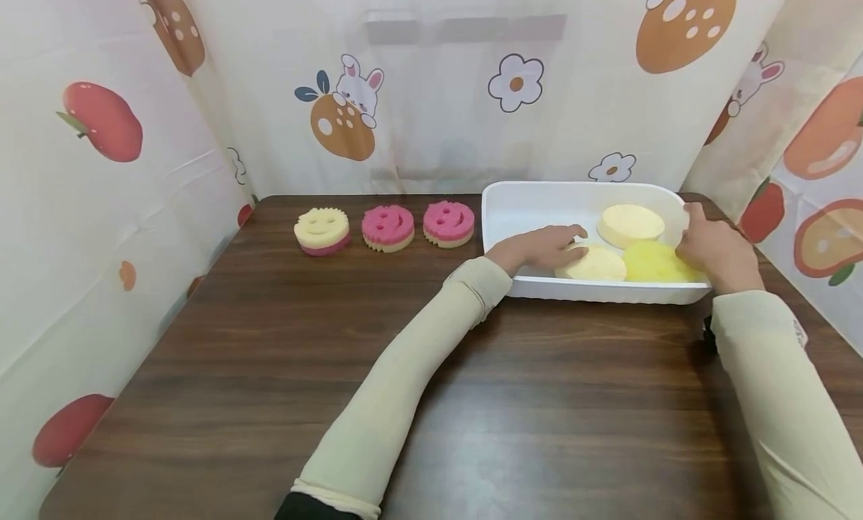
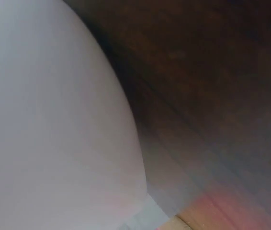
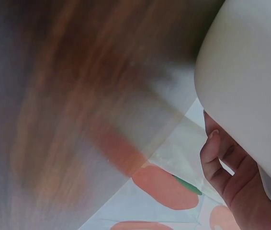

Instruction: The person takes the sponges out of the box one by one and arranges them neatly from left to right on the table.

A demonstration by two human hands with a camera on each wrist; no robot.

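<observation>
Dark wooden table (image 1: 270, 370) enclosed by fruit-and-bunny printed curtains (image 1: 431, 93).

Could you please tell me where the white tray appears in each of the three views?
Head: white tray sits right of centre on the table, both hands at it.
Left wrist: its blurred wall fills the left half.
Right wrist: its rounded corner fills the upper right.
Shared landmark: the dark wooden table.

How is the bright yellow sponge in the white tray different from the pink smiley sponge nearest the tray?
The bright yellow sponge lies inside the white tray, beside the right hand; the pink smiley sponge sits out on the wooden table, untouched. The yellow one shows one plain colour; the pink one has a face and a pale lower layer. Both are round and lie flat.
</observation>
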